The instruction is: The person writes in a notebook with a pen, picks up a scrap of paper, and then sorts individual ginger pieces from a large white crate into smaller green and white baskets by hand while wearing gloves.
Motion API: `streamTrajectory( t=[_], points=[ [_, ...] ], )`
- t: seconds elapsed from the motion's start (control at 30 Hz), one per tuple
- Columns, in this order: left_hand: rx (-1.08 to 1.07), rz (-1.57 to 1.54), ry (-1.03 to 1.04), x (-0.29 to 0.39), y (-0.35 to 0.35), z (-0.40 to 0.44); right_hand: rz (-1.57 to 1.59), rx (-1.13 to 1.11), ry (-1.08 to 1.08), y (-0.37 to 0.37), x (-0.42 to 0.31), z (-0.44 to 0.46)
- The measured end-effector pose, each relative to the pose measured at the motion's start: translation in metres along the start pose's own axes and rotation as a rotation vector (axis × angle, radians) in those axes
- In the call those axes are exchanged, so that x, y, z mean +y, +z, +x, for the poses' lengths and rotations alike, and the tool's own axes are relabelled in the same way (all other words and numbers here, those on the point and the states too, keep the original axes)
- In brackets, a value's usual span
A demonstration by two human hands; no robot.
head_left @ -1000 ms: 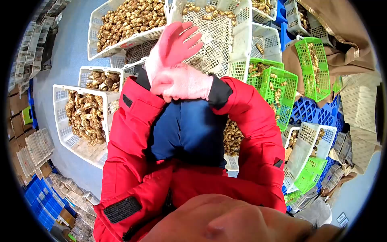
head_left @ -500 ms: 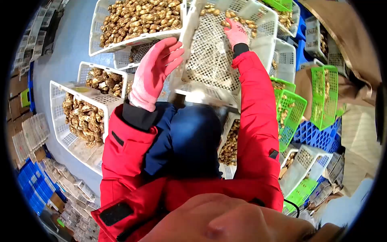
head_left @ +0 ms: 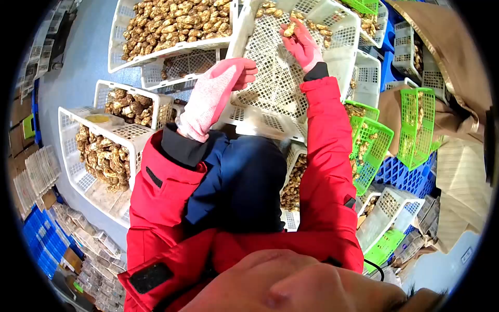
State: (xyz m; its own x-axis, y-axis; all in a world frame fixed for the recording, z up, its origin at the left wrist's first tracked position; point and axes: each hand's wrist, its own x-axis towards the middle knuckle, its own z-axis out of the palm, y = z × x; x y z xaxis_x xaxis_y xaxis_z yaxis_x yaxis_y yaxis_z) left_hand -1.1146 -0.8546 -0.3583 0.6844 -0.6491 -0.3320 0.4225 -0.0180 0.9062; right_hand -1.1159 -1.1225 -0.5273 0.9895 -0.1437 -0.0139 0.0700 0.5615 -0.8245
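Note:
Both hands wear pink gloves. My right hand (head_left: 302, 46) is over the far part of a white mesh crate (head_left: 275, 67), its fingers closed on a small brown-and-cream root-like piece (head_left: 289, 29). More such pieces (head_left: 318, 27) lie along that crate's far side. My left hand (head_left: 221, 91) hovers at the crate's near left edge, fingers bent forward and spread a little from the thumb side, with nothing visible in it. Left of it stands a white crate heaped with similar pieces (head_left: 176, 23).
Two white crates of larger pieces (head_left: 104, 156) stand at the left. Green baskets (head_left: 371, 148) and a blue pallet (head_left: 403, 174) are at the right. Another filled crate (head_left: 295, 184) sits beside my knees. Brown cloth (head_left: 442, 47) hangs at the upper right.
My hands have parted from each other. The right reached to the crate's far side and now has a piece in its fingers. The left has moved slightly right, its fingers more bent.

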Motion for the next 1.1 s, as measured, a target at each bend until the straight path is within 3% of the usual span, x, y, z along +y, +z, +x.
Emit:
streamTrajectory(
  t=[0.07,0.13,0.27,0.5,0.6,0.73,0.77,1.1],
  points=[
    [-0.04,0.051,-0.012,-0.003,0.004,0.002,0.392,-0.03,0.049,0.01,-0.004,-0.004],
    [-0.063,0.044,-0.033,-0.004,0.008,-0.001,0.552,-0.05,0.021,0.034,-0.017,-0.015],
    [-0.106,0.014,-0.1,-0.019,0.002,0.0,0.221,-0.027,-0.037,0.052,-0.026,-0.02],
    [-0.082,-0.006,-0.093,-0.021,0.004,-0.002,-0.113,0.0,0.247,0.068,-0.028,-0.044],
    [-0.093,0.003,-0.105,-0.019,0.004,-0.003,-0.027,0.019,0.334,0.048,0.0,-0.045],
    [-0.121,0.011,-0.106,-0.026,-0.003,0.002,-0.07,0.123,0.243,0.035,0.019,-0.044],
    [-0.119,0.006,-0.105,-0.026,-0.003,0.001,0.052,0.063,0.218,0.03,0.021,-0.045],
    [-0.126,0.012,-0.079,-0.019,0.001,-0.005,-0.063,0.058,0.286,0.056,-0.011,-0.054]
  ],
)
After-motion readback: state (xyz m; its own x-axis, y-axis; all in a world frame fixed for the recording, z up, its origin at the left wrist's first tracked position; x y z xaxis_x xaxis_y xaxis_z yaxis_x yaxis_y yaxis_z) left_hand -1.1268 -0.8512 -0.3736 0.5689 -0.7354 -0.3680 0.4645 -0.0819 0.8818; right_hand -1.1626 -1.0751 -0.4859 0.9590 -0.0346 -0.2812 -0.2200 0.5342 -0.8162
